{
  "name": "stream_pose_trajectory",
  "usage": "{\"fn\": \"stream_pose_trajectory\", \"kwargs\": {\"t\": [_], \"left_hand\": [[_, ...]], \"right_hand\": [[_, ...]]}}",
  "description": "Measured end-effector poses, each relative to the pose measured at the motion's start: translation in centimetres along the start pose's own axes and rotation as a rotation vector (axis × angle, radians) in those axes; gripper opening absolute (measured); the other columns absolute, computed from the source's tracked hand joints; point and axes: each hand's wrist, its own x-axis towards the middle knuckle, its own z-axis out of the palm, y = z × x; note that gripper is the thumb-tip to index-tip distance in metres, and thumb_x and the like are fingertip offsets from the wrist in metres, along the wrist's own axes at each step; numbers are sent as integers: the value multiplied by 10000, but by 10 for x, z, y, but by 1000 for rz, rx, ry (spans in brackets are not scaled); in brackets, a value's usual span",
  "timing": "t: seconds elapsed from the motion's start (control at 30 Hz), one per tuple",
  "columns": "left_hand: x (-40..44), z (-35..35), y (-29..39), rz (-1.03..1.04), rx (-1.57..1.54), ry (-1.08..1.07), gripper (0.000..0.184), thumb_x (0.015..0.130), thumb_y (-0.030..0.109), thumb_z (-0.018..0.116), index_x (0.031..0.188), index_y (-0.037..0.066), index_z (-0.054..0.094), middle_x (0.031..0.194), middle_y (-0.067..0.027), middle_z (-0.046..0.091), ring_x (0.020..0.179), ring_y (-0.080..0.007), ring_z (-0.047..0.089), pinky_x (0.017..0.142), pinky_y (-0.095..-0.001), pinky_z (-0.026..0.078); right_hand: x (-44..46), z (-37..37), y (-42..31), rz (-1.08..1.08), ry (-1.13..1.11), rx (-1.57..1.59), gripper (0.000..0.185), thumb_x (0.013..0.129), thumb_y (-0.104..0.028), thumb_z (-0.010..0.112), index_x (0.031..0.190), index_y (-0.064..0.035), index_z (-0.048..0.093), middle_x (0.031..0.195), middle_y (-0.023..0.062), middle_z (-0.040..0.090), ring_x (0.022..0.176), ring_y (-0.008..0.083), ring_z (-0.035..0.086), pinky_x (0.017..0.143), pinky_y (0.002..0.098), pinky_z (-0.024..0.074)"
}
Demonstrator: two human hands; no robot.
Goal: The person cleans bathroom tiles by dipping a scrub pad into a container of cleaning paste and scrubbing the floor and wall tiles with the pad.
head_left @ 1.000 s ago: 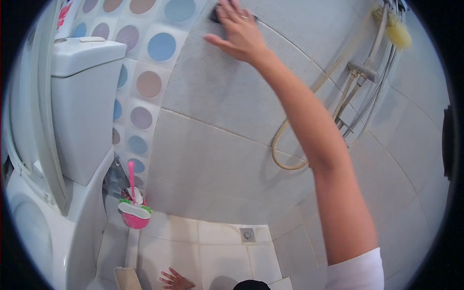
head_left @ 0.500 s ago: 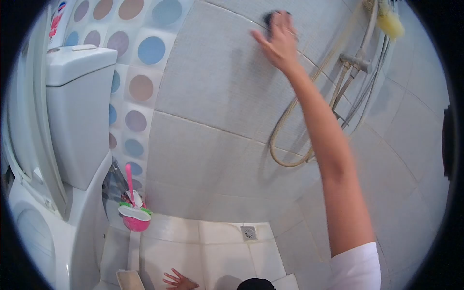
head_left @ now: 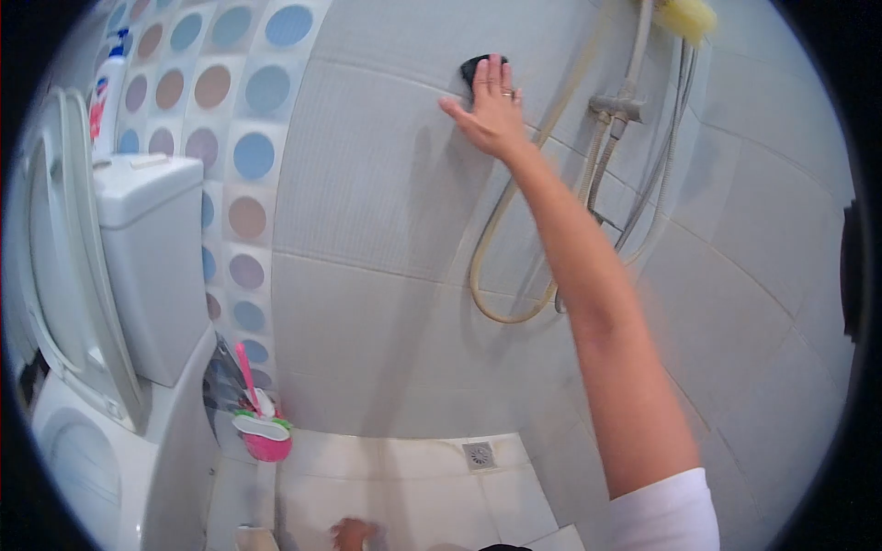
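Observation:
My right hand (head_left: 496, 115) is stretched up against the grey wall tiles (head_left: 367, 174), its fingers lying over a black scrubbing pad (head_left: 474, 70) and pressing it to the wall near a grout line. Much of the pad is hidden under the fingers, and a ring shows on one of them. Low in the view, above the white floor tiles (head_left: 413, 510), is my left hand (head_left: 352, 534); it is smeared by motion and partly cut off by the frame edge, so its fingers cannot be made out.
Right of my hand hang a shower mixer (head_left: 617, 108), a looping hose (head_left: 487, 308) and a yellow scrubber (head_left: 687, 18). A toilet (head_left: 152, 266) with a bottle (head_left: 107, 101) on its tank stands at left. Pink brushes (head_left: 266, 445) stand beside it. A drain (head_left: 479, 455) sits in the floor.
The view has tilted upward. My right hand and the pad sit lower and further left in view, still on the wall. My left hand, fingers spread before, has moved lower and blurred.

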Motion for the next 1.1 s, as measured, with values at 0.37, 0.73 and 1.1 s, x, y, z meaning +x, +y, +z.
{"fn": "stream_pose_trajectory", "kwargs": {"t": [0.37, 0.73, 1.1], "left_hand": [[-341, -345, 354, 1055, 392, 1569, 931, 711, 162, 757, 1473, 255, 230, 1553, -127, 112, 1410, -388, 144, 1066, -600, 262], [-326, -386, 384, 925, 525, 1509, 1272, 509, 234, 887, 1478, 405, 81, 1573, -54, -76, 1423, -409, -13, 1014, -707, 239], [-327, -382, 389, 852, 513, 1532, 1285, 519, 239, 888, 1466, 439, 43, 1573, -13, -73, 1427, -392, -15, 1025, -692, 254]], "right_hand": [[-124, 13, 26, -117, 13, 22, 539, 871, -40, 427, 1399, 13, 330, 1523, 148, 226, 1392, 329, 250, 1078, 512, 289], [-118, 34, -17, -104, 126, 91, 574, 819, -50, 522, 1377, -41, 387, 1501, 95, 299, 1377, 289, 294, 1078, 530, 277], [28, 27, -18, -1, 438, 100, 544, 840, -102, 457, 1376, -38, 389, 1502, 118, 292, 1390, 294, 266, 1112, 522, 209]]}}
